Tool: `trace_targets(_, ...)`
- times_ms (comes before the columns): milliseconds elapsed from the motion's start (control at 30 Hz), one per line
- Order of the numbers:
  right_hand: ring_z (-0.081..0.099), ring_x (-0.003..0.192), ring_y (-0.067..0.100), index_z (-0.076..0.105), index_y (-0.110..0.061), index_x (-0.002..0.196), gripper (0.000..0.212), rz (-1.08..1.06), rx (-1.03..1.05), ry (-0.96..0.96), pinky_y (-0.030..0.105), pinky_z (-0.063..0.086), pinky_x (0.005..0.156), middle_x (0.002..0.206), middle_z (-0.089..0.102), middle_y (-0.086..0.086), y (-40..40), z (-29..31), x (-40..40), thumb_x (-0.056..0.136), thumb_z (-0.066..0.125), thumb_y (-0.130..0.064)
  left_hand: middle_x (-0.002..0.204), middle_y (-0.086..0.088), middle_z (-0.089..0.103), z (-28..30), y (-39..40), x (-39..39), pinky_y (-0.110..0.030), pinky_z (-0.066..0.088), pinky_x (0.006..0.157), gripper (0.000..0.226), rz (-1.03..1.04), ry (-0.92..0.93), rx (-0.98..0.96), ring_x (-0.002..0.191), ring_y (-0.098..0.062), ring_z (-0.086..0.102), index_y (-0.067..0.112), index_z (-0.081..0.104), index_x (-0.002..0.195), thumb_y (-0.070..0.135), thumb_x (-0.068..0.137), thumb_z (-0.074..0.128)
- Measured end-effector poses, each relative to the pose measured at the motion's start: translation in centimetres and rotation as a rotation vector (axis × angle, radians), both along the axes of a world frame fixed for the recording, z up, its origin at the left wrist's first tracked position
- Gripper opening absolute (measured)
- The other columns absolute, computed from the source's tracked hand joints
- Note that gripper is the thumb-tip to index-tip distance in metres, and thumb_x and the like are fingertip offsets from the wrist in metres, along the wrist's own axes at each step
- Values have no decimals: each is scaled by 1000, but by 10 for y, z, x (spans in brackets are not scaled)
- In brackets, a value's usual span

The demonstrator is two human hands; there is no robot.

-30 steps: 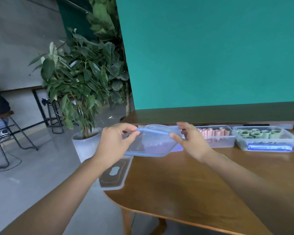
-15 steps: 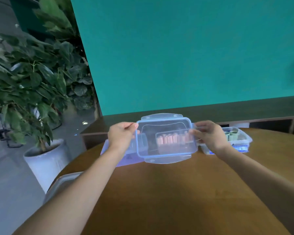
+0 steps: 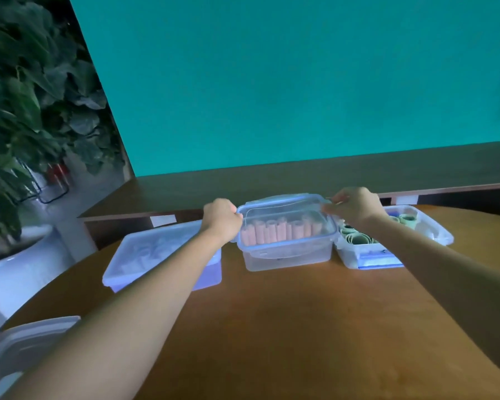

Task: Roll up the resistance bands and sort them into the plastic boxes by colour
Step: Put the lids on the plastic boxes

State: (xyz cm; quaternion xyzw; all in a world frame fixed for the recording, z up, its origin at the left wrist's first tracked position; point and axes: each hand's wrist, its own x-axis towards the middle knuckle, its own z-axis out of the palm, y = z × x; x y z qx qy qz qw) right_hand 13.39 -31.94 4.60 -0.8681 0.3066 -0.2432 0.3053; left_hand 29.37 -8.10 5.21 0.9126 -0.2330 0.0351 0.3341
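The round brown wooden surface [image 3: 315, 327] carries three clear plastic boxes in a row near its far edge: a box with bluish-white content [image 3: 162, 255] on the left, the middle clear plastic box [image 3: 286, 255] with rolled pink resistance bands [image 3: 277, 230] standing inside, and on the right an open box of rolled green bands [image 3: 358, 238]. Another loose lid [image 3: 20, 345] lies at the near left edge. A clear lid with a blue rim [image 3: 283, 209] sits on the middle box, its far edge seemingly a little raised, so I judge it is not yet pressed down. This lid looks light, thin and a bit flexible (smooth plastic, probably slippery), so it is best taken at the short ends and pushed at the rim, not in the middle. Both arms reach forward, nearly straight. The left hand [image 3: 221, 216] grips the left end of the lid with curled fingers; the right hand [image 3: 350, 206] pinches the right far corner with bent fingertips.
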Motion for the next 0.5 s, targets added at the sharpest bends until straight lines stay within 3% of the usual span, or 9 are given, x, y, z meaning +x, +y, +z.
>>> trace_targets(133, 59, 73, 21, 70, -16, 108, 41, 19, -80, 82, 30, 42, 60, 97, 67, 5, -8, -12, 15, 88, 72, -51, 85, -16, 61, -10, -8, 15, -34, 52, 70, 25, 8, -6, 157, 71, -30, 58, 11, 54, 66, 9, 91, 54)
trace_targets(267, 56, 66, 19, 69, -14, 111, 38, 38, -154, 129, 29, 41, 62, 94, 68, 8, -7, -15, 19, 93, 66, -47, 92, -21, 56, -5, -16, 12, -33, 47, 55, 15, -41, -7, 294, 66, -32, 59, 1, 56, 74, -3, 87, 50)
trace_targets(367, 59, 62, 22, 70, -13, 106, 34, 60, -196, 166, 28, 42, 54, 86, 71, 9, -4, -15, 19, 95, 64, -44, 102, -25, 57, 0, -19, 4, -29, 38, 45, 15, -60, 23, 348, 62, -33, 55, -12, 57, 88, -10, 83, 43)
trace_targets(433, 63, 65, 26, 71, -12, 107, 35, 77, -222, 174, 28, 46, 54, 84, 71, 10, -3, -16, 18, 96, 63, -44, 101, -24, 58, 3, -21, -2, -30, 38, 47, 14, -51, -22, 364, 62, -32, 51, -13, 54, 88, -11, 81, 41)
trace_targets(500, 65, 72, 30, 71, -10, 111, 39, 91, -239, 155, 31, 51, 62, 91, 72, 11, -2, -17, 17, 96, 63, -45, 100, -20, 60, 3, -27, -4, -35, 46, 57, 21, -48, -143, 341, 73, -35, 58, -3, 61, 95, -7, 85, 44)
